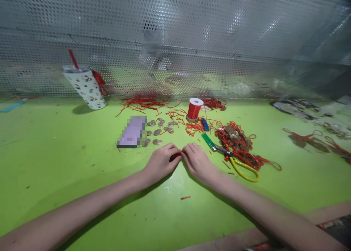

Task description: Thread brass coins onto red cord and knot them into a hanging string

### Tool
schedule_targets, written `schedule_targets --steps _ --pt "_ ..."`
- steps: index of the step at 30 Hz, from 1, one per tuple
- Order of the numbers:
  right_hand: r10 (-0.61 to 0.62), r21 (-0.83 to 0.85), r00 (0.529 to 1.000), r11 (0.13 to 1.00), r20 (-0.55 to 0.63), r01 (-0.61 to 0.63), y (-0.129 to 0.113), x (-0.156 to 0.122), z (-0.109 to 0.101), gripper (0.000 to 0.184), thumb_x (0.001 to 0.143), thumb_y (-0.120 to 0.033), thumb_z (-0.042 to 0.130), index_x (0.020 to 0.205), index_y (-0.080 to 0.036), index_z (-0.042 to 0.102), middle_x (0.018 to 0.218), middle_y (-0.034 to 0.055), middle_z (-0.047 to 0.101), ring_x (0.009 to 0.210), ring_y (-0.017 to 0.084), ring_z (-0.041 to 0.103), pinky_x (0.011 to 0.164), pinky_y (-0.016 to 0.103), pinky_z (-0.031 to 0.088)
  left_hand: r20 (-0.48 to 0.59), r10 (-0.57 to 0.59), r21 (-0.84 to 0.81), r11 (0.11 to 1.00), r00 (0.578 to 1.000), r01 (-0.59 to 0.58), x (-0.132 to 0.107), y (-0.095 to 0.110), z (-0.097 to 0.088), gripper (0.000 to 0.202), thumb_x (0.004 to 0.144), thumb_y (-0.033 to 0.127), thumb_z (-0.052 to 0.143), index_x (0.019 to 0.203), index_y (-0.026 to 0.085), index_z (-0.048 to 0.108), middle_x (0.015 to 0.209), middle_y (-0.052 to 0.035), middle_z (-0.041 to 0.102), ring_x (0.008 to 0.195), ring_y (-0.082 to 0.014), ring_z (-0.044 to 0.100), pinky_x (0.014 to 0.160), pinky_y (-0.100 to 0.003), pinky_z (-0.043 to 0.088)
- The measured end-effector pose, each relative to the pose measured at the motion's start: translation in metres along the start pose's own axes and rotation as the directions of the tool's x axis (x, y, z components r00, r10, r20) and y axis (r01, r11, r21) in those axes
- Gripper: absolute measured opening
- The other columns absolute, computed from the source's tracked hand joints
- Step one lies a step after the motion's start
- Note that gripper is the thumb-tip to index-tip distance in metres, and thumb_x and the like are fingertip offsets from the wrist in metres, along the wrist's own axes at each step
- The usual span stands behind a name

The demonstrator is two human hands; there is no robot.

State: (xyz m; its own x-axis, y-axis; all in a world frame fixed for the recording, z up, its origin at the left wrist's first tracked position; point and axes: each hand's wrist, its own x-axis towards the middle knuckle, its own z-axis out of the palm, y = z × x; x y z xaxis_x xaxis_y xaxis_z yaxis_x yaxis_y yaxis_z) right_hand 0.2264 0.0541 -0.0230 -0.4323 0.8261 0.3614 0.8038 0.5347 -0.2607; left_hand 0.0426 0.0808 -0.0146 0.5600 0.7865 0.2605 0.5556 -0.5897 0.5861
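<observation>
My left hand (161, 161) and my right hand (197, 162) rest on the green table (55, 159), fingertips meeting in the middle. Both are closed in a pinch on a short piece of red cord (175, 156) that shows between them. Just beyond the hands lie several brass coins (157, 131) and a scatter of red cord offcuts (192, 127). A spool of red cord (194, 109) stands upright behind them. Right of my right hand lie yellow-handled scissors (241, 168), a green lighter (208, 141) and a blue lighter (205, 124).
A heap of coins knotted with red cord (238, 143) lies at the right. A patterned cup with a red straw (86, 85) stands at the back left. A phone (133, 132) lies beside the coins. A perforated metal screen (175, 42) closes the back. More knotted pieces (315, 139) lie far right.
</observation>
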Motion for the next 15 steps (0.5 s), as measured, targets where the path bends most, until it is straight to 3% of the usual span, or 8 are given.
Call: schedule_targets --steps 6,15 --pt "0.041 0.098 0.999 0.994 -0.012 -0.039 0.0035 0.001 0.0011 0.018 0.105 -0.02 0.042 0.094 -0.018 0.056 0.088 0.0092 0.063 0.08 0.023 0.055 0.077 0.036 0.045 -0.078 -0.008 -0.083 0.997 0.997 0.001 0.0029 -0.0035 -0.0001 0.008 0.092 0.02 0.061 0.098 0.017 0.066 0.093 -0.0066 0.071 0.085 -0.0215 0.066 0.078 -0.034 0.05" --pt "0.058 0.172 0.998 0.983 -0.012 -0.056 0.0026 0.0025 -0.0005 0.019 0.104 -0.023 0.044 0.09 -0.017 0.055 0.084 0.0082 0.062 0.076 0.022 0.054 0.073 0.035 0.043 -0.082 0.051 -0.093 0.994 0.995 -0.058 0.0001 -0.0071 0.003 0.008 0.091 0.013 0.06 0.092 0.016 0.068 0.089 -0.0064 0.069 0.082 -0.0198 0.063 0.076 -0.032 0.048"
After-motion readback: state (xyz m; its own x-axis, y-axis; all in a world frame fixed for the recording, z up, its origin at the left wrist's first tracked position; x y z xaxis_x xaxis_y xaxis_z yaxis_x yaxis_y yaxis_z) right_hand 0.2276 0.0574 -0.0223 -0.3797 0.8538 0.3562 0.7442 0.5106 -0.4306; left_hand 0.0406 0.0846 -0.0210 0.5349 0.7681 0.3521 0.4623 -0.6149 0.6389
